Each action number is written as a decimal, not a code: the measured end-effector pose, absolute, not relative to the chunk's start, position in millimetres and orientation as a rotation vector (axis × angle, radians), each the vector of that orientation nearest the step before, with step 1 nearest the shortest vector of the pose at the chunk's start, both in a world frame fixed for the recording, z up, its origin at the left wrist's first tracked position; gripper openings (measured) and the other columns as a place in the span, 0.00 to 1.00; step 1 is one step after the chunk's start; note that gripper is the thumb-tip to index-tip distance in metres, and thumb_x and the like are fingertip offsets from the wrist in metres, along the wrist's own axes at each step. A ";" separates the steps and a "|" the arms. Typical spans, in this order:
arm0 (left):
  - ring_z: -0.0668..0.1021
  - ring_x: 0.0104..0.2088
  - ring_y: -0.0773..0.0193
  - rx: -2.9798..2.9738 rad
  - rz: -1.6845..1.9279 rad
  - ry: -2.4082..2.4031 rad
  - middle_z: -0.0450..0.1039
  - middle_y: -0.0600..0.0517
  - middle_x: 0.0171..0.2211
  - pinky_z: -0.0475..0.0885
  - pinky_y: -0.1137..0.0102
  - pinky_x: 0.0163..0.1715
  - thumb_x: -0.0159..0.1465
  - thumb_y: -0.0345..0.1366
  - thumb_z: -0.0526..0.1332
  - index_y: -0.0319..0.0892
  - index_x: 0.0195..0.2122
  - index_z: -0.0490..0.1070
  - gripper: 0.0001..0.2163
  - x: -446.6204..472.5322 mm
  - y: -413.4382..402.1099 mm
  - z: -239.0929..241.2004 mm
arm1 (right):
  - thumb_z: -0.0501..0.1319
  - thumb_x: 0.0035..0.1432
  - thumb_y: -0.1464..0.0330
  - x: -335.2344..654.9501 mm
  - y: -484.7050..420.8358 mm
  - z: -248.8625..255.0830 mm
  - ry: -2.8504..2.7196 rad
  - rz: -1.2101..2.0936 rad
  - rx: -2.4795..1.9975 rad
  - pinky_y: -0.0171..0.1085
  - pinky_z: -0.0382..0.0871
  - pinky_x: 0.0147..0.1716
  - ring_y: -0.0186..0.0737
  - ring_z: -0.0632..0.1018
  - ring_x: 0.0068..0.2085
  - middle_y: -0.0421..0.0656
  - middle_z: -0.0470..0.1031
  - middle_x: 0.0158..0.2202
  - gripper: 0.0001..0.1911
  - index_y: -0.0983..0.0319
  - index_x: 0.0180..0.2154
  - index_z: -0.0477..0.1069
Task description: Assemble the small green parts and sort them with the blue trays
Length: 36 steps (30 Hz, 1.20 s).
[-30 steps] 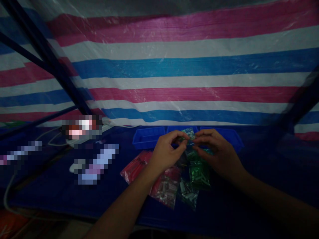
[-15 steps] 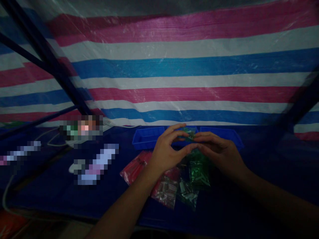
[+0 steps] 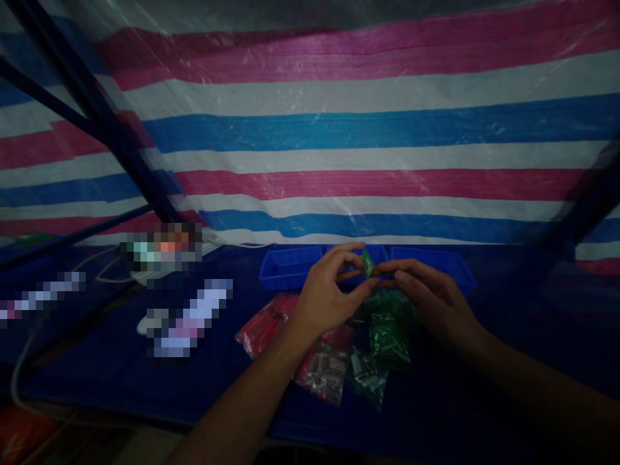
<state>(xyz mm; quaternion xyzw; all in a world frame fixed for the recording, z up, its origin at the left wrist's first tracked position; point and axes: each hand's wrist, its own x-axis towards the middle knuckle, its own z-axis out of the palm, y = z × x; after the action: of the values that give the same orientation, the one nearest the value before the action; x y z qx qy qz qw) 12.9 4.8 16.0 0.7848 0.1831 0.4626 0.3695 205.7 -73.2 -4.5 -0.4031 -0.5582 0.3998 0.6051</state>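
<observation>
A small green plastic bag point(image 3: 368, 263) is held up over the table, bunched between my two hands. My left hand point(image 3: 325, 289) curls round it from the left, fingers above and thumb below. From the right, the fingertips of my right hand point(image 3: 433, 294) close on the bag's edge; its contents are too dark to make out. Below lie a red plastic bag point(image 3: 264, 323), a clear bag of small metal-looking pieces point(image 3: 325, 368), a second such bag point(image 3: 368, 374) and a green bag of small pieces point(image 3: 390, 342).
Blue trays stand along the back: a left tray point(image 3: 285, 281), one partly hidden behind my hands, and a right tray point(image 3: 453, 268). The blue table point(image 3: 217, 394) meets a striped sheet point(image 3: 368, 129). Blurred-out items and a white cable point(image 3: 19, 368) lie left, near dark metal bars.
The small green bag has turned and looks more bunched between my fingers. My right thumb has lifted away from my left thumb. The bags on the table stay in place.
</observation>
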 end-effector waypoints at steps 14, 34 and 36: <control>0.84 0.41 0.60 1.879 1.199 0.624 0.81 0.48 0.41 0.80 0.64 0.45 0.67 0.35 0.67 0.42 0.49 0.73 0.10 13.3 13.1 10.6 | 0.66 0.66 0.60 207.8 -64.7 -1.5 -1.366 0.614 -1.031 0.39 0.77 0.48 0.44 0.80 0.53 0.44 0.79 0.54 0.08 0.55 0.38 0.83; 0.83 0.52 0.56 1.844 1.076 0.555 0.80 0.45 0.53 0.79 0.58 0.55 0.69 0.37 0.65 0.47 0.62 0.72 0.20 5.5 17.9 16.4 | 0.64 0.68 0.65 201.8 -73.0 -0.4 -1.808 0.353 -1.006 0.60 0.64 0.66 0.51 0.72 0.66 0.44 0.74 0.65 0.16 0.49 0.56 0.77; 0.83 0.50 0.58 1.882 1.165 0.602 0.81 0.46 0.52 0.79 0.61 0.54 0.69 0.34 0.65 0.45 0.57 0.74 0.16 2.3 25.0 18.4 | 0.63 0.68 0.66 203.1 -71.3 -1.3 -1.791 0.338 -1.003 0.61 0.63 0.66 0.51 0.72 0.66 0.44 0.76 0.62 0.13 0.51 0.53 0.79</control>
<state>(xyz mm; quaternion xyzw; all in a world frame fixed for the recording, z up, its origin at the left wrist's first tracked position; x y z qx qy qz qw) 2.3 25.0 18.4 0.7479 0.2394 0.4627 0.4113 203.1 -71.3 -1.3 -0.4157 -0.7424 0.1400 0.5063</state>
